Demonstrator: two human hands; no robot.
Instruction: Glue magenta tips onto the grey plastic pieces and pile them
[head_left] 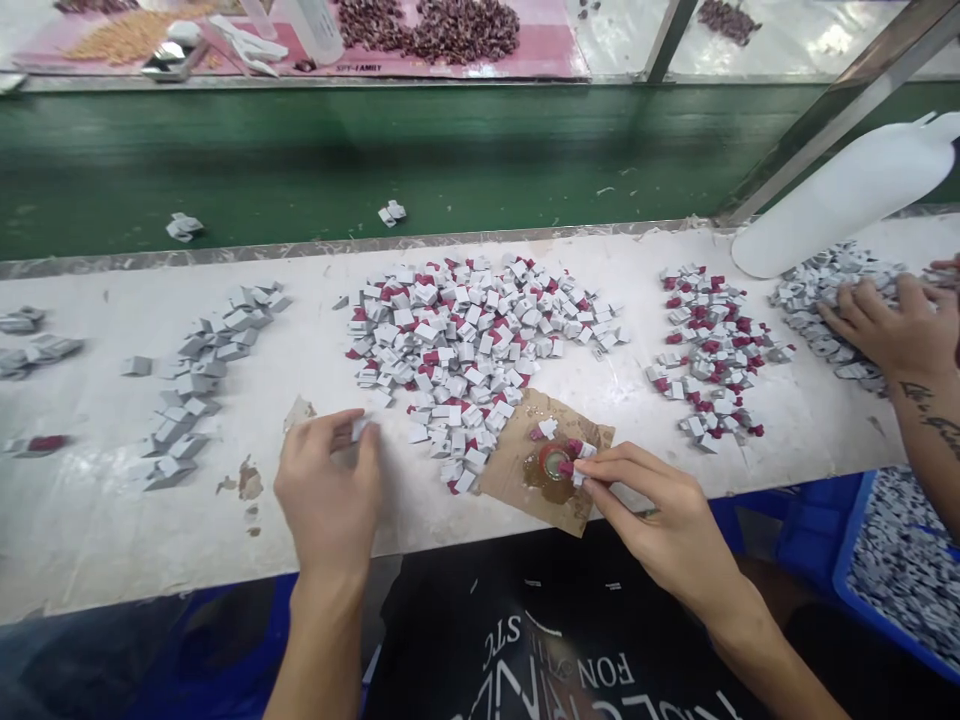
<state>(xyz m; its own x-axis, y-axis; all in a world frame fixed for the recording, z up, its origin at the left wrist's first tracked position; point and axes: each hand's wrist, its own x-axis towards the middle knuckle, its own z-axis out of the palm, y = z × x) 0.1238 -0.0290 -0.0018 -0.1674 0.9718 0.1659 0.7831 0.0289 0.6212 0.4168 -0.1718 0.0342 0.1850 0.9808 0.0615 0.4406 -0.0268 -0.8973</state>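
My left hand [330, 485] pinches a small grey-white plastic piece [359, 429] between thumb and forefinger, just above the table left of the big pile. Between the fingertips of my right hand [652, 500] is a small white and dark-red plastic piece [579, 466], its red end at a small round red-rimmed cap [555, 462] of liquid. The cap sits on a wet-stained piece of brown cardboard [517, 455], where another white and red piece [545, 430] lies. A large pile of white and red pieces [465, 340] spreads behind the cardboard.
A row of grey pieces [199, 385] runs along the left. A smaller pile of white and red pieces [709, 360] lies right. A co-worker's hand [900, 325] rests on grey pieces near a white bottle [840, 200]. Beyond is a green belt [300, 160]; a blue crate [859, 540] stands below right.
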